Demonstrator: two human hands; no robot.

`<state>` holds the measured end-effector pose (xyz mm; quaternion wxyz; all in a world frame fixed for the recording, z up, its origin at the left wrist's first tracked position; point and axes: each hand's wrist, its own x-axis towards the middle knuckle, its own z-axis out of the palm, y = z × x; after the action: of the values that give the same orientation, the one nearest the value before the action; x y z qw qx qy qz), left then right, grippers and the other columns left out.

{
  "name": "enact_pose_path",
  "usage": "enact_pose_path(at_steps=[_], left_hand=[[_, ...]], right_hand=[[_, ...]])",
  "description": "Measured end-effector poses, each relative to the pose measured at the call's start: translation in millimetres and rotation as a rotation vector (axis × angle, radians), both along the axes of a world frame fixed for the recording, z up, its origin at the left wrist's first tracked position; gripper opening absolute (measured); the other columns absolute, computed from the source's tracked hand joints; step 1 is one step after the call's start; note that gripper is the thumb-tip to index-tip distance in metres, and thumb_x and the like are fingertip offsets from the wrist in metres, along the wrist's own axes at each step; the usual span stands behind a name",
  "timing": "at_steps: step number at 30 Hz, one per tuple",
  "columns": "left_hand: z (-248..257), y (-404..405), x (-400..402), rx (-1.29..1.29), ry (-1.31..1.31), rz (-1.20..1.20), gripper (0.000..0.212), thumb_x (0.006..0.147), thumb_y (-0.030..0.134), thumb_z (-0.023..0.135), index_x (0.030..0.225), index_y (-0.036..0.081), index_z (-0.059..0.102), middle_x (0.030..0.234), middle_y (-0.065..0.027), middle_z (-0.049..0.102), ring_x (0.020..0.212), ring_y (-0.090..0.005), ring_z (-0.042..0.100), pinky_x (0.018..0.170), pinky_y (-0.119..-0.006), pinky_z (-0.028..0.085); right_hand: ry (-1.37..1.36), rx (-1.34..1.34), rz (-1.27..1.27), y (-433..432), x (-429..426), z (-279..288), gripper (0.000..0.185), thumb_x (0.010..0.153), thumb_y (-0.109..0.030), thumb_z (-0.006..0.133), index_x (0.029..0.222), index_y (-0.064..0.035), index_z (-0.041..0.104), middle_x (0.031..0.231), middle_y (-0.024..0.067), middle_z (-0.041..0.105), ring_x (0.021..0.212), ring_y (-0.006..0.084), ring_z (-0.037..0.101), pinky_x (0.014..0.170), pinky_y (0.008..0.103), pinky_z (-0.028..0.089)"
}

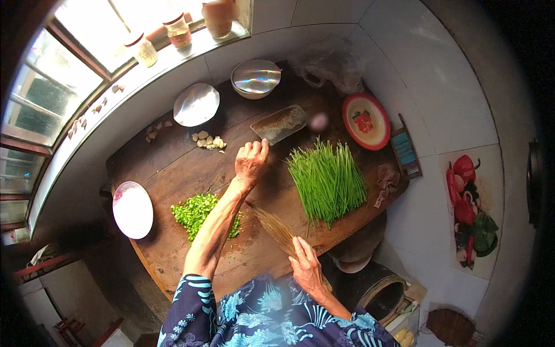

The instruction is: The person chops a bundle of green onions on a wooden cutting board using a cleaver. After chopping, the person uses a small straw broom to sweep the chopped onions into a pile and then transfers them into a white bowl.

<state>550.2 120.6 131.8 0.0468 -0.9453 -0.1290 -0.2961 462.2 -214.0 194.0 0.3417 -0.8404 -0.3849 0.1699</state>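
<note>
My left hand [251, 161] is over the middle of the wooden table [169, 173], its fingers curled. Its fingertips are at the near corner of a stained rectangular cleaver blade [279, 123]. No handle shows, and I cannot tell whether the hand grips the blade or only touches it. In my right hand [307, 265] is a small straw brush [274, 225], its bristles pointing up and left across the wood. Chopped green vegetable [197, 212] lies in a heap, partly hidden by my left forearm. A bundle of long green chives [327, 182] lies right of the brush.
Peeled garlic cloves [208, 141] lie near two covered bowls [197, 105] [256, 79]. A white dish [133, 210] sits at the left edge, a red-rimmed enamel basin [366, 121] at the back right. A crumpled brown rag [386, 182] is by the right edge. Jars [177, 32] line the windowsill.
</note>
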Motion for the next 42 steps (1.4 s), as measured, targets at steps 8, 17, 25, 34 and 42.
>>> enact_pose_path(at_steps=[8, 17, 25, 34, 42], left_hand=[[-21.0, 19.2, 37.6, -0.038, 0.049, -0.017, 0.039, 0.080, 0.011, 0.059, 0.119, 0.008, 0.060, 0.089, -0.0064, 0.057, 0.085, -0.0252, 0.056, 0.068, -0.036, 0.047], [-7.6, 11.6, 10.9, -0.159, -0.097, 0.072, 0.029, 0.085, 0.013, 0.063, 0.113, 0.008, 0.061, 0.109, -0.0101, 0.063, 0.105, -0.0292, 0.059, 0.089, -0.043, 0.048], [20.7, -37.5, -193.2, -0.344, -0.384, 0.617, 0.035, 0.080, -0.002, 0.070, 0.115, 0.003, 0.068, 0.120, -0.0118, 0.067, 0.112, -0.0293, 0.060, 0.097, -0.041, 0.048], [-40.5, -1.2, -404.4, -1.453, -1.194, 0.976, 0.054, 0.090, 0.009, 0.068, 0.135, -0.009, 0.046, 0.116, -0.0170, 0.065, 0.097, -0.0228, 0.067, 0.087, -0.032, 0.055], [-53.0, 63.0, -421.6, -1.635, -1.367, 0.626, 0.041, 0.090, 0.007, 0.062, 0.124, -0.014, 0.053, 0.120, -0.0265, 0.061, 0.111, -0.0363, 0.062, 0.095, -0.047, 0.055]], right_hand=[[0.030, -0.006, -0.031, -18.2, 13.2, -5.2, 0.065, 0.083, -0.002, 0.068, 0.143, 0.0014, 0.044, 0.137, 0.0256, 0.049, 0.118, 0.0432, 0.053, 0.099, 0.0451, 0.046], [0.077, 0.059, 0.075, -3.5, 35.7, -4.5, 0.060, 0.086, 0.000, 0.065, 0.142, 0.0056, 0.043, 0.135, 0.0273, 0.048, 0.120, 0.0435, 0.053, 0.100, 0.0434, 0.047], [0.044, 0.012, 0.015, 25.5, 47.4, -20.9, 0.065, 0.091, -0.005, 0.060, 0.147, 0.0072, 0.031, 0.130, 0.0306, 0.046, 0.110, 0.0474, 0.056, 0.090, 0.0459, 0.051], [-0.206, 0.026, 0.171, 106.7, 24.0, -61.7, 0.067, 0.088, -0.003, 0.062, 0.147, 0.0040, 0.032, 0.139, 0.0253, 0.040, 0.115, 0.0452, 0.052, 0.096, 0.0459, 0.048], [-0.302, 0.133, 0.355, 174.8, -4.5, -52.9, 0.069, 0.084, 0.000, 0.062, 0.147, 0.0013, 0.033, 0.137, 0.0223, 0.044, 0.116, 0.0439, 0.051, 0.097, 0.0476, 0.048]])
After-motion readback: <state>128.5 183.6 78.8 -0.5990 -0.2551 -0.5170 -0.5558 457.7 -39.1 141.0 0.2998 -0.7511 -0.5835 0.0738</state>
